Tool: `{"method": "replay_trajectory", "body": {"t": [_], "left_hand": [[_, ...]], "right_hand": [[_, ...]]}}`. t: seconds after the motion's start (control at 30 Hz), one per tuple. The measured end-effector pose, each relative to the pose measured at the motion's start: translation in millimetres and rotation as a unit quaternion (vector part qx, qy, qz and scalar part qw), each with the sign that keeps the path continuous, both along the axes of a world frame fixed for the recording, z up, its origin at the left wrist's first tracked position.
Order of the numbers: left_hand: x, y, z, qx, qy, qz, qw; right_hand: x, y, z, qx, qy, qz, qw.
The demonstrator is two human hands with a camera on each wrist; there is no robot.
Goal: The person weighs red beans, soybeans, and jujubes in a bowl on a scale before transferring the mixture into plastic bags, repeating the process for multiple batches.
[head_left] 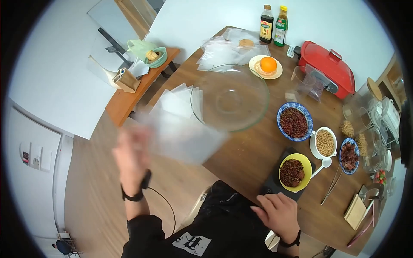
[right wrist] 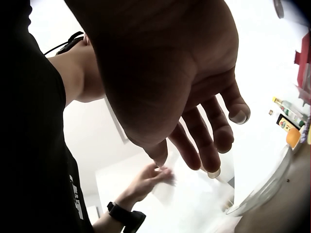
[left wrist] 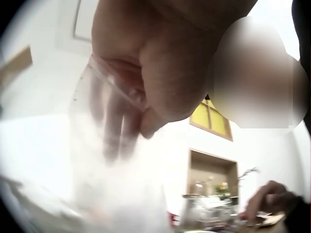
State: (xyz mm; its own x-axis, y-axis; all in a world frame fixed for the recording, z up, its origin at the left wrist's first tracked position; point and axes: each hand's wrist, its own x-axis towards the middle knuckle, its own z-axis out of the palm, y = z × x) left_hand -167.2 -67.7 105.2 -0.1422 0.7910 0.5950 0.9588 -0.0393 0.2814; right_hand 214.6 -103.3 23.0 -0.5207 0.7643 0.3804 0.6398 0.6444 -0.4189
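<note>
My left hand (head_left: 132, 151) pinches a translucent plastic bag (head_left: 187, 139) by its top edge, left of the table. In the left wrist view, the fingers show through the film of the bag (left wrist: 121, 189), with the thumb outside. Behind it, more flat clear bags (head_left: 178, 101) lie beside a large glass bowl (head_left: 230, 101). My right hand (head_left: 278, 213) hovers at the table's near edge, its fingers loosely bent and holding nothing. Close to it, a yellow bowl (head_left: 306, 161) of dark red beans stands on a black scale (head_left: 271, 185).
Right of the glass bowl are a blue-rimmed bowl of red beans (head_left: 294, 122), a white bowl of soybeans (head_left: 325, 142) and a plate of dark red pieces (head_left: 349, 155). An orange (head_left: 268, 64), two bottles (head_left: 266, 26) and a red electric pan (head_left: 329, 66) stand farther back.
</note>
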Motion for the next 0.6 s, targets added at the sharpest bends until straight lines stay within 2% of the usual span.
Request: {"method": "replay_trajectory", "body": {"t": [0.03, 0.07, 0.1, 0.13, 0.17, 0.2, 0.27, 0.33, 0.4, 0.43, 0.5, 0.53, 0.57, 0.6], "left_hand": [[-21.4, 0.3, 7.2, 0.092, -0.05, 0.082, 0.991], [-33.2, 5.1, 12.7, 0.183, -0.099, 0.162, 0.965], [-38.2, 14.2, 14.5, 0.183, -0.096, 0.162, 0.965], [-43.7, 24.2, 13.0, 0.306, -0.049, 0.124, 0.943], [-48.0, 30.1, 7.4, 0.423, -0.002, 0.083, 0.902], [-49.3, 21.2, -9.8, 0.346, 0.044, 0.168, 0.922], [-53.7, 36.0, -64.7, 0.283, 0.119, 0.13, 0.943], [-28.9, 58.6, -91.6, 0.214, 0.098, 0.014, 0.972], [-37.0, 74.7, -139.2, 0.015, 0.019, -0.029, 0.999], [-43.8, 80.9, -161.0, 0.016, 0.017, -0.031, 0.999], [-61.9, 91.3, -193.6, -0.182, -0.004, -0.033, 0.983], [-69.8, 94.6, -202.1, -0.211, -0.052, -0.066, 0.974], [-73.8, 94.8, -198.0, -0.213, -0.053, -0.068, 0.973], [-79.4, 96.0, -192.7, -0.229, -0.078, -0.107, 0.964]], "right_hand": [[5.7, -1.1, -5.8, -0.001, 0.003, 0.002, 1.0], [8.8, -1.0, -12.4, -0.011, -0.004, -0.022, 1.0], [10.7, -1.1, -16.7, -0.021, -0.011, -0.047, 0.999], [12.1, -1.7, -18.0, -0.028, -0.01, -0.053, 0.998], [11.9, -2.5, -19.5, -0.029, -0.008, -0.053, 0.998], [11.7, -3.3, -20.9, -0.031, -0.005, -0.059, 0.998], [13.1, -5.4, -20.1, -0.033, -0.004, -0.067, 0.997], [14.2, -8.5, -18.0, -0.064, 0.014, -0.081, 0.995], [21.2, -12.5, -19.7, -0.062, 0.016, -0.091, 0.994], [26.8, -12.6, -21.0, -0.057, 0.017, -0.098, 0.993], [39.1, -13.8, -25.8, -0.053, 0.027, -0.124, 0.99], [45.5, -15.7, -29.0, -0.05, 0.039, -0.148, 0.987], [52.2, -18.7, -34.6, -0.053, 0.038, -0.15, 0.987], [59.0, -21.0, -42.6, -0.064, 0.054, -0.209, 0.974]]}}
